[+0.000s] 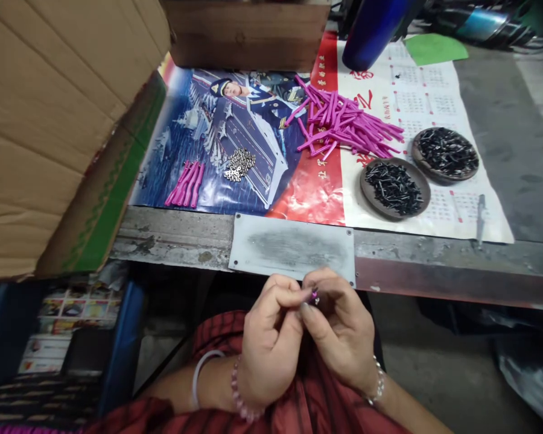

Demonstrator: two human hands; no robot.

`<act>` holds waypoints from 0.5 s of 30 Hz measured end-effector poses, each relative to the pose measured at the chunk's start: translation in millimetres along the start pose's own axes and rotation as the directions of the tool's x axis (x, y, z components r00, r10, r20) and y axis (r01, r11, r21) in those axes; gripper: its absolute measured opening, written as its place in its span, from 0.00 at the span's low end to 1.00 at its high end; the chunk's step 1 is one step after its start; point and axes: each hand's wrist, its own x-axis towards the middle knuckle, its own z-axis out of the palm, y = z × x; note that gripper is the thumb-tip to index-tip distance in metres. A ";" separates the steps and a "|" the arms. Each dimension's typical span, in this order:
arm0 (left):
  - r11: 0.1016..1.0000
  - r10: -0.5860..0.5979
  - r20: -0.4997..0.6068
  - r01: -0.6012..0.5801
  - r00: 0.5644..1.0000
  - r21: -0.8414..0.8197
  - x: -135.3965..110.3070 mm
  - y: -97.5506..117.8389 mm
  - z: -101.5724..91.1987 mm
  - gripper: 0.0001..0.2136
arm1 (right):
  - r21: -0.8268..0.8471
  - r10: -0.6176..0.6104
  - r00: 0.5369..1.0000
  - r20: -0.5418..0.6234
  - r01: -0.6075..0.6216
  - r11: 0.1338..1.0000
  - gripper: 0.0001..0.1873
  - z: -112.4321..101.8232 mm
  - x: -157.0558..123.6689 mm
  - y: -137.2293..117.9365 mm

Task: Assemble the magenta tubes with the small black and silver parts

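My left hand and my right hand meet over my lap, just below the table's front edge. Both are closed in a pinch around one small pink piece held between the fingertips. On the table lies a big heap of pink tubes, a small row of pink tubes, and a little pile of small silver metal parts. Two shallow dishes hold small black parts: a near dish and a far dish.
A poster and calendar sheet covers the tabletop. A grey metal plate is screwed at the front edge. A large cardboard box stands at the left, a wooden box at the back, a blue cylinder beside it.
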 end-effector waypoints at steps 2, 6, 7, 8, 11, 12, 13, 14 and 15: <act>1.000 -0.003 0.000 0.003 1.000 0.003 0.5 -0.2 -0.1 0.10 | -0.067 -0.036 0.999 -0.010 0.036 0.997 0.07 0.8 -1.7 0.3; 1.000 -0.007 0.002 0.007 1.000 0.006 2.0 -1.7 0.2 0.09 | -0.240 -0.082 0.996 -0.024 0.074 0.968 0.07 6.0 -3.8 -1.2; 1.000 -0.011 0.003 0.011 1.000 0.004 2.3 -2.0 0.3 0.08 | -0.268 -0.080 0.996 -0.032 0.068 0.961 0.10 7.9 -3.7 -1.4; 1.000 -0.016 0.003 0.016 1.000 0.002 2.5 -2.2 0.5 0.08 | -0.287 -0.075 0.996 -0.042 0.060 0.956 0.13 9.7 -3.4 -1.6; 1.000 -0.020 -0.007 0.020 1.000 0.002 2.7 -1.6 0.0 0.07 | -0.299 -0.058 0.998 -0.040 0.043 0.953 0.18 13.5 -0.4 -2.7; 1.000 -0.016 -0.013 0.016 1.000 0.003 2.7 -1.1 -0.6 0.07 | -0.290 -0.049 0.999 -0.020 0.041 0.956 0.19 14.0 0.9 -3.6; 1.000 -0.005 -0.016 0.005 1.000 0.006 2.6 -0.4 -1.4 0.07 | -0.280 -0.041 0.999 0.006 0.041 0.959 0.20 14.1 2.1 -4.6; 1.000 0.011 -0.015 -0.010 1.000 0.012 2.5 0.4 -2.4 0.07 | -0.266 -0.034 0.999 0.031 0.041 0.963 0.20 14.0 3.0 -5.7; 0.999 0.026 -0.014 -0.026 1.000 0.021 2.4 1.1 -3.4 0.07 | -0.252 -0.031 0.999 0.043 0.041 0.967 0.19 13.8 3.6 -6.7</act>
